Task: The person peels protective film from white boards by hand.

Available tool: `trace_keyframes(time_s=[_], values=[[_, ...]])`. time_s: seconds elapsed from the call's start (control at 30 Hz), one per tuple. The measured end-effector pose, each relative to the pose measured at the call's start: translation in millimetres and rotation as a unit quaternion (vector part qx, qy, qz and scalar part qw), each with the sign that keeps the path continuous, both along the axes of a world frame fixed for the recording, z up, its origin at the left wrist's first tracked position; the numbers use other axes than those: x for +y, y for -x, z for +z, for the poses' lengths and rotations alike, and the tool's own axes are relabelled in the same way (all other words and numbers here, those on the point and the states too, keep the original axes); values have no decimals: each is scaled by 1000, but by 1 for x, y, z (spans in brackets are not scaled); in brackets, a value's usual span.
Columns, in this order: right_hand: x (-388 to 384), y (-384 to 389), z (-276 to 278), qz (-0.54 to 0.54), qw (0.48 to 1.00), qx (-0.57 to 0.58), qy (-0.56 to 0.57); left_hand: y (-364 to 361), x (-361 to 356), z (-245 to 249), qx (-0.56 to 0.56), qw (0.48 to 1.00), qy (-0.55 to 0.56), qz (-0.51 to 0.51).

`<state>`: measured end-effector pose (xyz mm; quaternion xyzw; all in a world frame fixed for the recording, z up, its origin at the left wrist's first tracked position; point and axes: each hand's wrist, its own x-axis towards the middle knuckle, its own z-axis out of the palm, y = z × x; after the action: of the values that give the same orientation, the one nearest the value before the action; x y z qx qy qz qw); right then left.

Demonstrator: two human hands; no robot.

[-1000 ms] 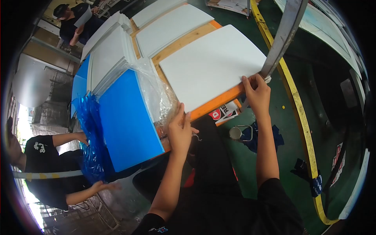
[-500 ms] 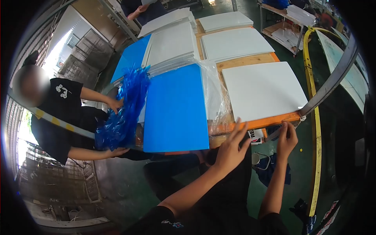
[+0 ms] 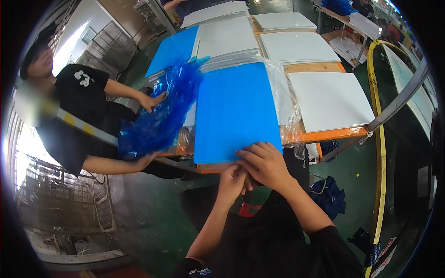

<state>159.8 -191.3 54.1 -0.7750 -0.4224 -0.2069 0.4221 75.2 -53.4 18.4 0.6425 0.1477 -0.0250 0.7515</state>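
Observation:
A flat blue sheet (image 3: 236, 109) lies on top of a stack at the table's near edge. My left hand (image 3: 233, 184) is closed just below the sheet's front edge, its fingers curled. Close above it, my right hand (image 3: 265, 165) reaches over the sheet's near edge, fingers bent and fingertips beside my left hand. Whatever the two hands pinch between them is too small or hidden to make out. Clear plastic film (image 3: 288, 99) hangs along the right side of the blue stack.
Stacks of white sheets (image 3: 331, 99) cover the orange-edged table (image 3: 331, 135). On the left, a co-worker (image 3: 85, 109) holds crumpled blue film (image 3: 162, 111). A metal post (image 3: 401, 95) and a yellow rail (image 3: 381, 185) stand to the right.
Both my hands have moved left, from beside the table's right front edge to the blue sheet's front edge, and have come together. The view has shifted too.

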Motion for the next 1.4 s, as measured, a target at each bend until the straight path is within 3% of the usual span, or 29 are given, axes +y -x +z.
trace_keyframes(time_s=[0.2,0.53,0.67,0.9,1.1,1.2,1.3,1.4], values=[[18,1,-4,21,997,-3,73,17,20,9,15,997,28,68],[28,3,0,15,997,19,76,12,28,11,1,998,57,38],[32,-1,-4,-14,990,-14,141,15,28,12,15,998,36,39],[28,-5,11,30,986,100,134,21,27,27,19,999,48,10],[26,-4,50,58,989,112,74,17,20,54,-29,992,113,39],[23,11,74,94,986,125,56,11,21,53,-110,980,168,1],[19,18,65,105,986,110,73,15,11,44,-154,980,116,53],[13,18,62,128,972,169,99,27,6,34,-163,974,145,68]])
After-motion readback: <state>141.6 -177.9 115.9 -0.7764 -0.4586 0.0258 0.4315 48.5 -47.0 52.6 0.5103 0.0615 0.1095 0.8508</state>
